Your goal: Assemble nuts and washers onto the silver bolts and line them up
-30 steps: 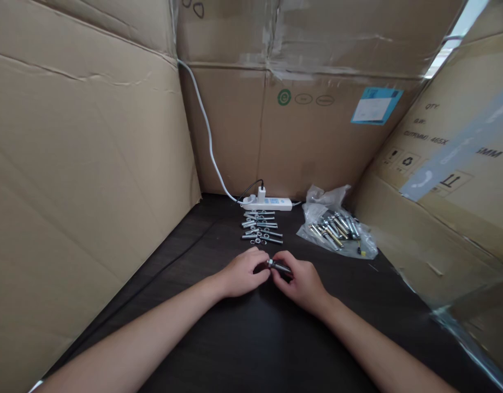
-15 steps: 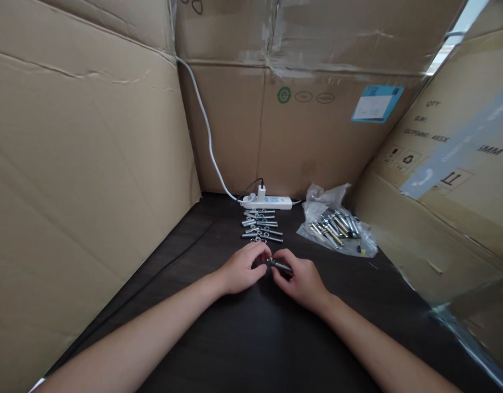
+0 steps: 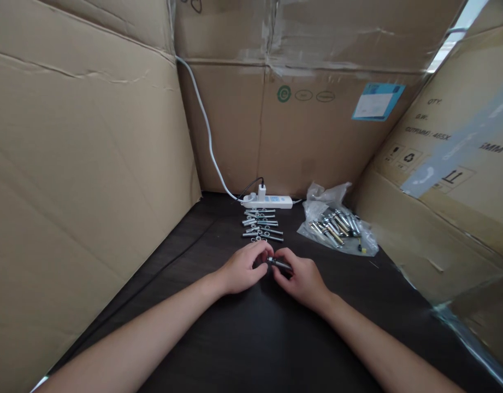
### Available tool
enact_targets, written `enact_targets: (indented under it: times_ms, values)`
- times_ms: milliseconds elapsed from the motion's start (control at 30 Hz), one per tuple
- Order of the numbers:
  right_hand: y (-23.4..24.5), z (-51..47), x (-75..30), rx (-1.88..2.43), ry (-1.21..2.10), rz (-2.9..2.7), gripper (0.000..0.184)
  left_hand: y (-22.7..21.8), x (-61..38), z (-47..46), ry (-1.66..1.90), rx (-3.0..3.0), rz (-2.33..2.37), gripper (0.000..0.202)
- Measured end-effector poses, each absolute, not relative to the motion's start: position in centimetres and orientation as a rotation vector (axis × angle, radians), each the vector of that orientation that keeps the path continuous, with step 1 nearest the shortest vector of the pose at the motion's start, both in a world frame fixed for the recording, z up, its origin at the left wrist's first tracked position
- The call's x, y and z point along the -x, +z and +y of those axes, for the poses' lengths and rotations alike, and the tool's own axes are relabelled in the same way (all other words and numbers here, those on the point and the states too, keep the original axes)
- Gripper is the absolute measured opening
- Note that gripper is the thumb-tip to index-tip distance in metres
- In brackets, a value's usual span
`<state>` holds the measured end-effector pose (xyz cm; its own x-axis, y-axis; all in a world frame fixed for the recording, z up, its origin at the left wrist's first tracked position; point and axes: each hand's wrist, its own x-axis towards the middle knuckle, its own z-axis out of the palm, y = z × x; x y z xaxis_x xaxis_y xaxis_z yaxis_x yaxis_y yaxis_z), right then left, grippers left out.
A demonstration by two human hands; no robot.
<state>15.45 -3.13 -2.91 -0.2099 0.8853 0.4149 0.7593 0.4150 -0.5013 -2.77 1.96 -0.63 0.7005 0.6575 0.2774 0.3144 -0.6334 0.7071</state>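
Observation:
A metal expansion bolt (image 3: 280,264) lies nearly level between my two hands, above the dark table. My right hand (image 3: 302,278) is closed round its sleeve, thumb below and fingers above. My left hand (image 3: 247,267) curls its thumb and fingers about the bolt's left end, where a nut shows. The exact contact of the left fingertips is partly hidden. Just beyond my hands, several loose bolts, sleeves, nuts and washers (image 3: 261,224) lie in rows. A clear plastic bag (image 3: 366,244) of assembled expansion bolts (image 3: 335,225) rests to the right.
Behind the rows of parts stands a white power strip (image 3: 278,202) with a plug and cables. A black cable (image 3: 173,262) runs along the left of the table (image 3: 251,338). Cardboard walls (image 3: 230,125) enclose the left, back and right sides.
The fingers of my left hand have shifted slightly at the bolt's end, and the bolt has tilted a little. Both hands stay in nearly the same place.

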Motion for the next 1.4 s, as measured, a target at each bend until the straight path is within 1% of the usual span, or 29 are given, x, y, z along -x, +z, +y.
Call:
enact_targets:
  times_ms: [100,267,367,433,500,633,700,833,900,1133,1333,1400]
  values:
    - [-2.9,-3.1,-15.4,1.390,0.254,-1.997,0.017,-1.0,2.7,2.2,0.640,-2.342,0.761,0.004]
    - [-2.8,-3.1,-15.5,1.411,0.266,-1.979,0.017,-1.0,2.6,2.0,0.664,-2.340,0.845,0.007]
    - [-2.8,-3.1,-15.5,1.400,0.268,-1.986,0.018,-0.5,2.7,1.8,0.708,-2.291,0.822,0.018]
    - [-2.8,-3.2,-15.5,1.392,0.260,-1.989,0.018,-0.3,2.8,1.6,0.712,-2.299,0.772,0.019]
    - [-2.9,-3.2,-15.5,1.384,0.244,-1.997,0.018,-0.3,2.8,1.7,0.701,-2.312,0.765,0.017]
    - [-3.0,-3.1,-15.5,1.393,0.251,-1.980,0.017,-0.7,2.7,2.0,0.633,-2.376,0.817,0.004]
    - [-3.0,-3.1,-15.5,1.405,0.256,-1.967,0.017,-0.8,2.7,2.1,0.637,-2.383,0.857,0.004]
    - [-2.9,-3.1,-15.5,1.408,0.255,-1.975,0.018,-0.4,2.9,1.9,0.726,-2.317,0.850,0.016]
    - [-2.9,-3.1,-15.5,1.405,0.253,-1.978,0.018,-0.2,2.9,1.7,0.737,-2.328,0.791,0.018]
    - [-2.9,-3.1,-15.4,1.404,0.252,-1.979,0.017,-0.5,2.9,2.2,0.624,-2.378,0.856,0.006]
    - [-2.9,-3.1,-15.4,1.378,0.263,-1.958,0.017,-0.4,2.8,1.9,0.674,-2.260,0.842,0.020]
    - [-2.9,-3.1,-15.4,1.371,0.261,-1.962,0.017,-0.4,2.8,1.7,0.664,-2.246,0.809,0.021]
